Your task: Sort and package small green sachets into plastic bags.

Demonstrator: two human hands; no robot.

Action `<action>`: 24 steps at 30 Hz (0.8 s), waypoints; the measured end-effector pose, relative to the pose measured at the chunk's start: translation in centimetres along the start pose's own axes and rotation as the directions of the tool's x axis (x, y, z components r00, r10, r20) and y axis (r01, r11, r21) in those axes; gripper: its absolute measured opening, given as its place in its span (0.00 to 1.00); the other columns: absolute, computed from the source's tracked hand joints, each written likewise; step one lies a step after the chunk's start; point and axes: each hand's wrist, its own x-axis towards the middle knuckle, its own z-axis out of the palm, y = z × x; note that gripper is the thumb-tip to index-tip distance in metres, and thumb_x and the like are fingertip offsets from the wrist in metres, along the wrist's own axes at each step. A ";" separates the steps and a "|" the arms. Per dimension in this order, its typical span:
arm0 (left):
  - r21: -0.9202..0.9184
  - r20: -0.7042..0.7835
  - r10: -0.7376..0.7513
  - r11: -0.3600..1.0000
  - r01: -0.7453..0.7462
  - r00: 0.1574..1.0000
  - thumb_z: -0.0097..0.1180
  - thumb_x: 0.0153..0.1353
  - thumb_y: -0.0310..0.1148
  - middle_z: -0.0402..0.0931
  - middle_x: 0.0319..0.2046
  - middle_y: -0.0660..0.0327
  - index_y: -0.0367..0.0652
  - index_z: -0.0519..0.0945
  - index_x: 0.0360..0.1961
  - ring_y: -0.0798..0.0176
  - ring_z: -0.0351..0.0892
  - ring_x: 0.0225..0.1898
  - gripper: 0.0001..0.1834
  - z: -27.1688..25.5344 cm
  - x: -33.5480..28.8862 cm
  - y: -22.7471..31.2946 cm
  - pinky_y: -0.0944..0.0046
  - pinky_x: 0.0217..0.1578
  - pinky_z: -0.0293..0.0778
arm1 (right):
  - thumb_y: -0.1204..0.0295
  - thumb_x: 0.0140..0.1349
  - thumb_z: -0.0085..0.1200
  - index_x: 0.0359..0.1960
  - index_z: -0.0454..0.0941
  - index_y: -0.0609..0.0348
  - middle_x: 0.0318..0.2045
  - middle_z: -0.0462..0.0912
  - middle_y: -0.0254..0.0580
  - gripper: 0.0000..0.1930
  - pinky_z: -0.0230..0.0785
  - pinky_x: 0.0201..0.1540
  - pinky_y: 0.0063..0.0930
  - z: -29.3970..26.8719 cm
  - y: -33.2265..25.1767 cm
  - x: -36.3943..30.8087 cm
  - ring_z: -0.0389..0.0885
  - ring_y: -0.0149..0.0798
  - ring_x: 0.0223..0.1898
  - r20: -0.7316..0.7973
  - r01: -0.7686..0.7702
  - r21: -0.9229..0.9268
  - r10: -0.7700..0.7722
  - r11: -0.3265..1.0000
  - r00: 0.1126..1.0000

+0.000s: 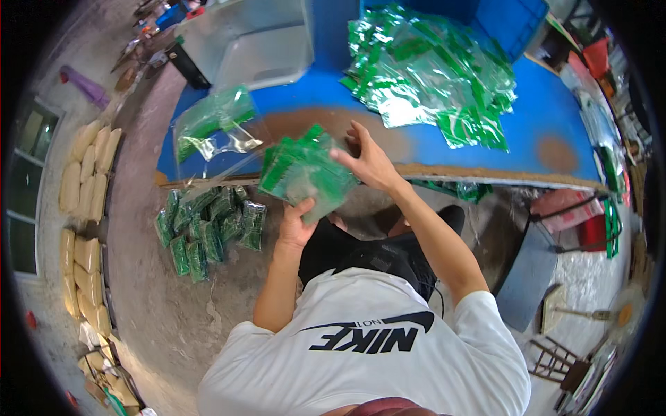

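A fanned stack of flat green and silvery packets [305,170] is in my left hand [298,225], its thumb pressed on the near corner. The stack is over the front edge of the blue table [548,132]. At the stack's right side is my right hand [371,159], fingers apart and holding nothing; whether its thumb touches the packets I cannot tell. Left of the stack lies a clear plastic bag [236,142] beside a bundle of green packets [215,118]. A large heap of loose green and silver packets [430,76] covers the table's far middle.
A clear plastic bin [267,55] stands at the back left, next to a black upright object [187,66]. A blue crate [510,28] is behind the heap. Several filled green bundles [208,229] lie on the floor at left. Tan sacks [87,166] line the left wall.
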 end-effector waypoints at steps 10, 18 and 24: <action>0.718 0.694 0.064 0.017 -0.696 0.717 0.77 0.46 0.29 0.63 0.66 0.50 0.36 0.48 0.74 0.53 0.64 0.66 0.60 8.6 10.1 6.9 0.57 0.67 0.61 | 0.59 0.32 0.84 0.78 0.33 0.55 0.69 0.61 0.66 0.76 0.54 0.73 0.47 -4.5 -2.4 2.9 0.59 0.58 0.72 0.269 0.344 -0.046 -0.320 0.938 0.908; 0.760 0.603 0.120 0.213 -0.614 0.789 0.73 0.44 0.26 0.68 0.63 0.53 0.40 0.57 0.72 0.56 0.66 0.66 0.53 8.2 11.7 4.6 0.56 0.67 0.61 | 0.71 0.43 0.74 0.73 0.45 0.64 0.66 0.65 0.58 0.58 0.61 0.69 0.44 -3.2 -0.3 2.8 0.65 0.54 0.68 0.177 0.154 -0.030 -0.147 0.988 0.973; 0.725 0.568 0.242 0.305 -0.617 0.787 0.69 0.47 0.22 0.81 0.47 0.58 0.37 0.75 0.55 0.61 0.79 0.50 0.30 11.8 12.4 6.8 0.59 0.56 0.74 | 0.69 0.46 0.74 0.73 0.45 0.64 0.64 0.66 0.63 0.56 0.63 0.67 0.42 -3.5 -2.1 6.6 0.68 0.55 0.66 0.095 0.439 -0.351 -0.435 0.827 0.896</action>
